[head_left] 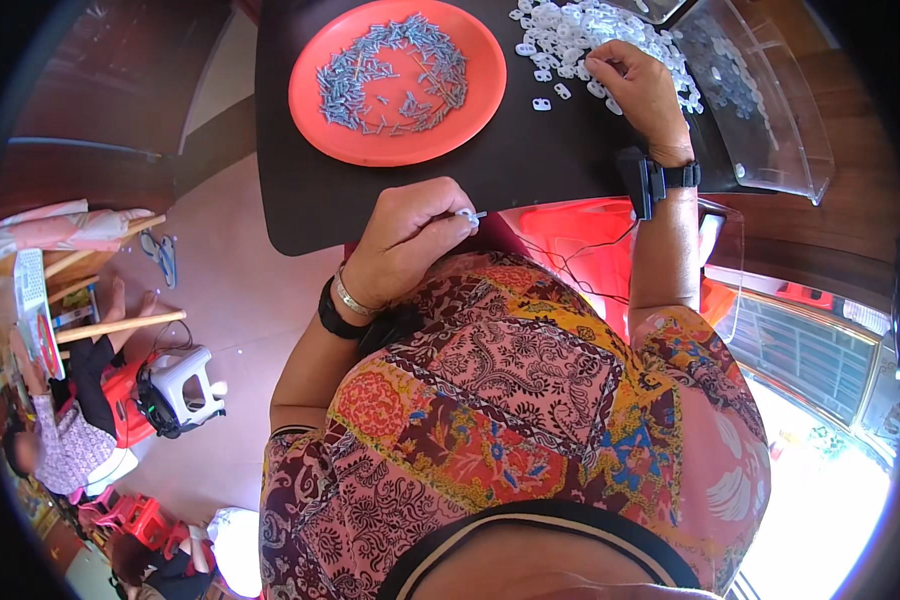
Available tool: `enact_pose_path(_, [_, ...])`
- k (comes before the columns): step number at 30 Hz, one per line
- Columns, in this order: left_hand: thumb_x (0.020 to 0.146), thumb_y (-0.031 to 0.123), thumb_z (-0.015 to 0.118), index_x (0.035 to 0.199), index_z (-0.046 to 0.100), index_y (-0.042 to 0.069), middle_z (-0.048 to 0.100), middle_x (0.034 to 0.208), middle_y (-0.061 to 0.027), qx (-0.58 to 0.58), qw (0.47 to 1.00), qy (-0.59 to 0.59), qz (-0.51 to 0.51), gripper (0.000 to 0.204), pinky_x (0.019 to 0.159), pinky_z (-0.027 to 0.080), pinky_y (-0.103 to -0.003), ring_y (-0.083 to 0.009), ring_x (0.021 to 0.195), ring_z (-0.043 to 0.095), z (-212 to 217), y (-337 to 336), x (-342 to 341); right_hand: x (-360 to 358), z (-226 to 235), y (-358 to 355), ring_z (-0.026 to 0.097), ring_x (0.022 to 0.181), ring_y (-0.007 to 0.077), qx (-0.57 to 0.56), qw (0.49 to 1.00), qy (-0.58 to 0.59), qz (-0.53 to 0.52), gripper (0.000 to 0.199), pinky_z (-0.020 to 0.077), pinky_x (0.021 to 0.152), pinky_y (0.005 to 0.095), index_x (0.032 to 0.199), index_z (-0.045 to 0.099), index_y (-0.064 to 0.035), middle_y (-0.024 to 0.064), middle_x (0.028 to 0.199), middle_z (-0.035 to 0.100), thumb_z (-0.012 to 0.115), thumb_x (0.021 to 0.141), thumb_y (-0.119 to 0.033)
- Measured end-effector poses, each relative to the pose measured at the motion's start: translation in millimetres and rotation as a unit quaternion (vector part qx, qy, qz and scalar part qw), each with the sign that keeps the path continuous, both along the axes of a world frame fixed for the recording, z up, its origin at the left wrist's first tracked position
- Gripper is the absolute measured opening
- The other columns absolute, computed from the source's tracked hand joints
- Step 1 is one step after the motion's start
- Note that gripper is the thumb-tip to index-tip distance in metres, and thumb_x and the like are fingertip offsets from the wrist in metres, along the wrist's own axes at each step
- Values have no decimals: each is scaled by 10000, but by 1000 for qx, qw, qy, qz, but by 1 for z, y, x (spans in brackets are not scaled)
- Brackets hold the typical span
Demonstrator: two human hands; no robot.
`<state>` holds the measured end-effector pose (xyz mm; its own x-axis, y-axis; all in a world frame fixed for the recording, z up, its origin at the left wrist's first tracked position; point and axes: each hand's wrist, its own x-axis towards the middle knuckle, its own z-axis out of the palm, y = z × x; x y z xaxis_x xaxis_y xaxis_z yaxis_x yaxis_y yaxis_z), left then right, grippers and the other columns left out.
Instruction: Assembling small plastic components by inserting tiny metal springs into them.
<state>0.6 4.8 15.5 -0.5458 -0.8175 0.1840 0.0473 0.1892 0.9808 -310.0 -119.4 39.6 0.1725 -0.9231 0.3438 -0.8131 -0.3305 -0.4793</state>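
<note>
My left hand (402, 238) is closed in front of the table's near edge. Between its thumb and forefinger sits a small white plastic clip (467, 215), with a thin grey metal pin or screw sticking out of it. My right hand (642, 98) reaches over a heap of small white plastic clips (577, 28), several of them with two holes. Its thumb and forefinger are pinched at the heap's near side; whatever they hold is hidden. On the left part of the tabletop, a round red-orange plate (370, 150) carries many small grey screws (342, 92).
The dark table (315, 205) has a rounded near left corner. A clear plastic bin (785, 125) stands right of the heap. Below the table is a red plastic stool (570, 240) with thin dark wires. Other people (70, 430) sit at the far left, near a grey stool (182, 385).
</note>
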Motion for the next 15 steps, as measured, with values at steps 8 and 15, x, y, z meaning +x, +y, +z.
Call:
enact_pose_path(8, [844, 58, 554, 816, 586, -31, 592, 750, -85, -2, 1000, 2, 26, 99, 645, 430, -258, -137, 693, 558, 2, 2, -4, -6, -12, -8, 639, 709, 160, -92, 995, 13, 31, 158, 491, 650, 285, 924, 679, -50, 71, 784, 676, 663, 854, -190])
enact_pose_path(15, [846, 55, 526, 830, 591, -47, 606, 795, -76, 28, 999, 0, 31, 123, 634, 420, -229, -106, 690, 534, 4, 2, -11, -5, 27, 26, 633, 724, 109, -142, 984, -97, -55, 184, 492, 660, 245, 944, 683, -35, 42, 814, 694, 683, 854, -197])
